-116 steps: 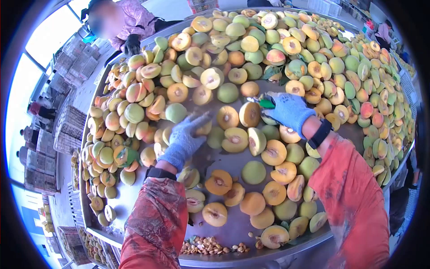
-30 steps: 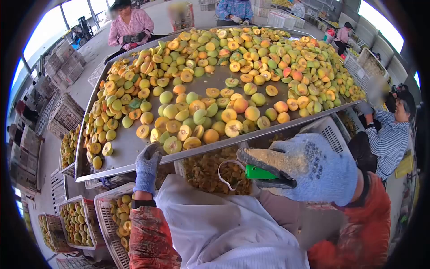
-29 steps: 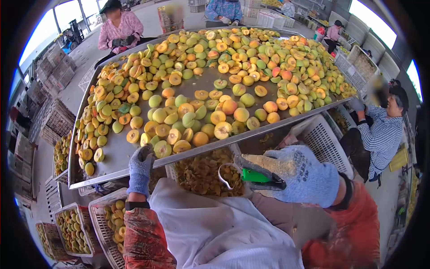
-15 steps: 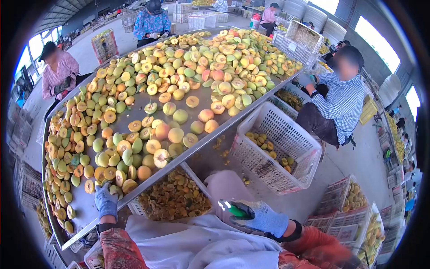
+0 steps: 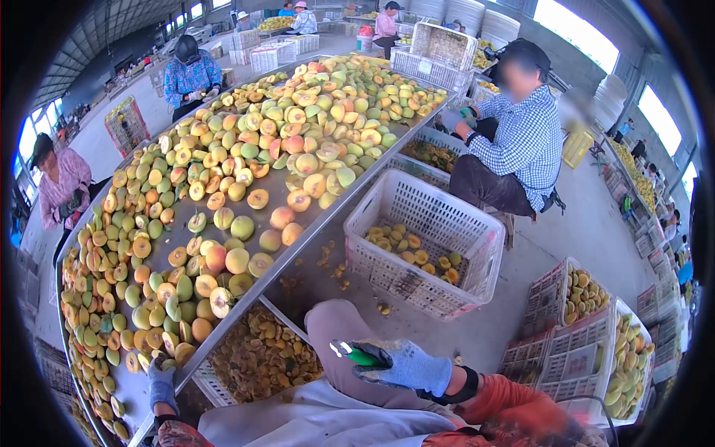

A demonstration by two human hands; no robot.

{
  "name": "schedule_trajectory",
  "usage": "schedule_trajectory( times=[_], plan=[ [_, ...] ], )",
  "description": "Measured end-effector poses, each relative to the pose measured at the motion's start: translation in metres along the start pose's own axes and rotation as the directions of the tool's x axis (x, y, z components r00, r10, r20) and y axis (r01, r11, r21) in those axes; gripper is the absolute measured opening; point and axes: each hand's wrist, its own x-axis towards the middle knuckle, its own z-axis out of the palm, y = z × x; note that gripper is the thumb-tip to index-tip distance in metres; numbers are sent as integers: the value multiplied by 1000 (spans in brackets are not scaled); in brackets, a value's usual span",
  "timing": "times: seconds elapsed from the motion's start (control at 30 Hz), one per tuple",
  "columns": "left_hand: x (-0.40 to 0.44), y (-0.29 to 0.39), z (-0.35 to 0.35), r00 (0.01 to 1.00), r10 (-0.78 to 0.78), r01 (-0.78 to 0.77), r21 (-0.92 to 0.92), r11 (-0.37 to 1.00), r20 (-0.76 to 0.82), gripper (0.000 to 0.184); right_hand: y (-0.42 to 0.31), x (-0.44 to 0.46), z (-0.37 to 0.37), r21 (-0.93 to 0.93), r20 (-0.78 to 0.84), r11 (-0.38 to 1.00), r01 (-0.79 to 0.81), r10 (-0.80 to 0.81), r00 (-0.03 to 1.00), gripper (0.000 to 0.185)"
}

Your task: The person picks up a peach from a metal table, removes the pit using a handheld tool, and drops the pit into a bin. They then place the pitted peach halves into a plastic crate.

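Observation:
My right hand, in a blue knitted glove, is closed around green-handled pruning shears above my lap. At the near edge of the metal table is my left hand, also gloved. Its fingertips reach the rim beside some fruit, and whether they grip anything is too small to tell. Whole and halved yellow-green fruit covers much of the table. Below the table edge, near my knees, a crate of dark fruit scraps stands between my two hands.
A white crate partly filled with fruit halves stands ahead on the floor. A person in a checked shirt sits beyond it. Fruit-filled crates are at the right. Two other people sit along the table's far left side.
The view has swung to the right, so the table lies further left and more floor and crates show. My right hand still holds the shears; my left hand has stayed by the table edge.

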Motion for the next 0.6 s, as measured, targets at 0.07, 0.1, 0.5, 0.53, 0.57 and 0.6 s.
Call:
schedule_trajectory(
  times=[0.07, 0.1, 0.5, 0.53, 0.57, 0.6],
  plan=[
    [-7, 23, 6, 998, 57, -54, 169, 984, -14, 44, -12, 16, 2, 2, -6, 1000, 19, -19, 1000, 49],
    [-18, 42, 7, 994, 101, -84, 322, 943, -34, 43, -22, 27, 10, -6, 8, 999, 48, -48, 999, 50],
    [-57, 49, -16, 987, -150, 52, -794, 606, -50, 36, -78, 53, 77, 78, 240, 989, 129, -144, 960, 50],
    [-70, 57, -20, 992, -121, 31, -833, 553, -44, 35, -82, 52, 77, 126, 278, 985, 115, -146, 949, 50],
    [-75, 58, -25, 995, -80, -13, -871, 492, -60, 35, -85, 54, 67, 28, 264, 995, 99, -103, 959, 52],
    [-80, 62, -28, 995, -86, -15, -917, 399, -53, 34, -85, 53, 61, -78, 241, 993, 90, -69, 968, 53]
  ],
)
